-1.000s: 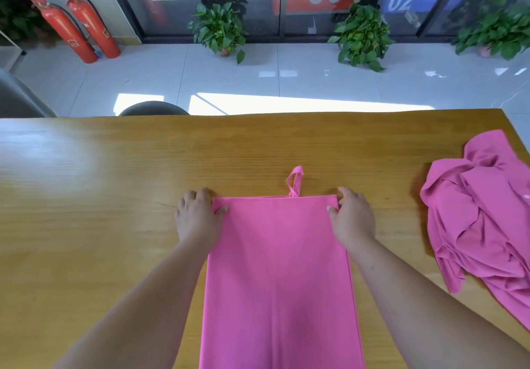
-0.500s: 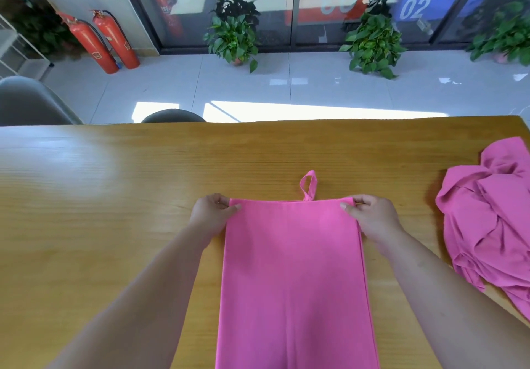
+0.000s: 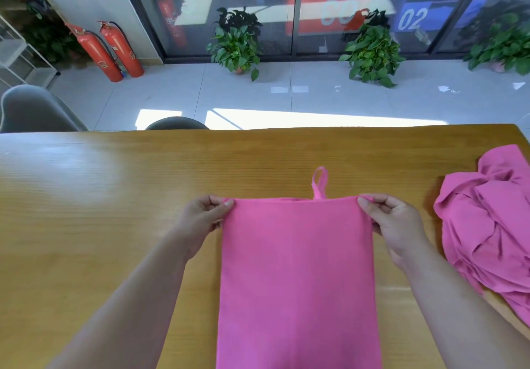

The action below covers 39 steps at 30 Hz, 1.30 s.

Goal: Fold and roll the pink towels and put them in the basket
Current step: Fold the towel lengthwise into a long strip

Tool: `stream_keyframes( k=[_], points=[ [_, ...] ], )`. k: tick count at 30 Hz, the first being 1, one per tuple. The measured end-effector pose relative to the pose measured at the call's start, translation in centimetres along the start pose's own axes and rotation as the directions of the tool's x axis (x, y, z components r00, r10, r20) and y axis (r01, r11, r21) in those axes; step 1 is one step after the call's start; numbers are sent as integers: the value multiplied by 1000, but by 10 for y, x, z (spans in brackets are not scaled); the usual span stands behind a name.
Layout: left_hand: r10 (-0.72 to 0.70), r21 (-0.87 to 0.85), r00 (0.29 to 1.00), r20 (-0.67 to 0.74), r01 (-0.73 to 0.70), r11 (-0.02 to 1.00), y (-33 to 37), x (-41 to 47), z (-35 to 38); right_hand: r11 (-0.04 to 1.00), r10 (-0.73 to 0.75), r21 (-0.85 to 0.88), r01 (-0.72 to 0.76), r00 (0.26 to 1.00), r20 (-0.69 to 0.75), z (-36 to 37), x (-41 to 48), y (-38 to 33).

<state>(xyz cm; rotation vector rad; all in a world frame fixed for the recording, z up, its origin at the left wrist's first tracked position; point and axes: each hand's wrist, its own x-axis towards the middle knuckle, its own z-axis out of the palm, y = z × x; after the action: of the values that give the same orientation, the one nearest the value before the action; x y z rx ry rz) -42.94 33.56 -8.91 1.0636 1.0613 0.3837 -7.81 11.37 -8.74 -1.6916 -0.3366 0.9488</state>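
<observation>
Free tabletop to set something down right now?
Widest bare wood: table left of the left hand. Also the strip between the hanging loop of the folded towel and the far edge. Crowded: right side, where the crumpled towel pile sits just beyond the right hand.

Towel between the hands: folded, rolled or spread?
Folded, not rolled. The pink towel lies flat as a narrow strip with straight sides; left hand and right hand pinch its far corners.

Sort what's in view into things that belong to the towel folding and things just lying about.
Job in hand: folded pink towel, its far corners pinched by the left hand and right hand; crumpled pink towels to its right. No basket shows.
Lying about: red fire extinguishers, potted plants, grey chair.
</observation>
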Motion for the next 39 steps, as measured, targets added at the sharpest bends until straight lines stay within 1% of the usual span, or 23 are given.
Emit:
stream_keyframes(
  k=[1, 2, 4, 6, 8, 10, 13, 14, 15, 16, 17, 18, 19, 20, 22, 23, 24, 25, 27, 30, 35, 37, 39],
  points=[
    [-19, 70, 999, -29, 21, 997, -4, -1, 0, 998, 20, -59, -19, 1000, 6, 1, -2, 6],
    [-26, 82, 998, -56, 30, 996, -9, 2, -1, 994, 37, -101, -36, 999, 13, 2, -3, 11],
    [2, 4, 994, -109, -2, 1000, -11, 8, 0, 996, 36, -83, -37, 999, -23, 3, 2, 11],
    [34, 22, 978, -206, -31, 999, -12, 15, 4, 997, -18, -78, 13, 997, -73, 2, 11, 3],
    [41, 39, 957, -287, -31, 999, -18, 18, 12, 990, -64, -128, 54, 995, -77, 4, 15, 2],
    [43, 71, 934, -356, -19, 997, -25, 21, 22, 980, -79, -191, 63, 994, -80, 9, 19, 9],
    [100, 219, 881, -462, 5, 976, -34, 29, 31, 953, -95, -297, 51, 986, -138, 16, 30, 28],
    [137, 314, 860, -493, 29, 949, -38, 31, 34, 929, -108, -367, 40, 980, -165, 19, 32, 33],
    [205, 466, 835, -511, 69, 882, -43, 31, 36, 874, -147, -485, 31, 968, -204, 22, 31, 39],
    [283, 641, 824, -491, 121, 758, -50, 31, 39, 779, -230, -626, 34, 944, -236, 27, 27, 45],
    [355, 779, 825, -439, 152, 609, -58, 28, 44, 667, -340, -742, 65, 913, -226, 33, 19, 53],
    [420, 867, 835, -355, 126, 482, -69, 22, 53, 563, -442, -817, 124, 881, -171, 41, 7, 62],
    [475, 924, 849, -232, 41, 380, -80, 13, 65, 481, -508, -851, 208, 858, -78, 52, -8, 72],
    [502, 953, 860, -88, -74, 294, -91, 1, 79, 410, -519, -868, 280, 854, 31, 65, -26, 83],
    [476, 953, 863, 168, -267, 147, -122, -23, 98, 253, -396, -891, 377, 881, 260, 86, -59, 109],
    [445, 946, 862, 242, -312, 91, -136, -33, 102, 154, -325, -897, 414, 879, 349, 90, -71, 121],
    [413, 943, 867, 278, -327, 51, -146, -39, 101, 67, -280, -892, 447, 867, 413, 90, -76, 129],
    [395, 947, 875, 281, -319, 33, -151, -42, 96, 19, -258, -885, 465, 858, 445, 86, -75, 132],
    [391, 963, 888, 242, -268, 13, -148, -38, 86, -6, -255, -901, 433, 871, 420, 76, -61, 127],
    [347, 981, 918, 190, -187, -42, -135, -25, 76, -12, -245, -952, 306, 922, 300, 64, -35, 113],
    [279, 988, 949, 148, -132, -75, -129, -16, 77, -53, -173, -950, 307, 934, 311, 63, -24, 103],
    [274, 991, 953, 127, -108, -83, -126, -22, 84, -31, -172, -961, 274, 946, 275, 67, -32, 102],
    [294, 987, 942, 162, -151, -58, -127, -38, 93, 9, -189, -968, 250, 951, 244, 74, -51, 103]
  ],
)
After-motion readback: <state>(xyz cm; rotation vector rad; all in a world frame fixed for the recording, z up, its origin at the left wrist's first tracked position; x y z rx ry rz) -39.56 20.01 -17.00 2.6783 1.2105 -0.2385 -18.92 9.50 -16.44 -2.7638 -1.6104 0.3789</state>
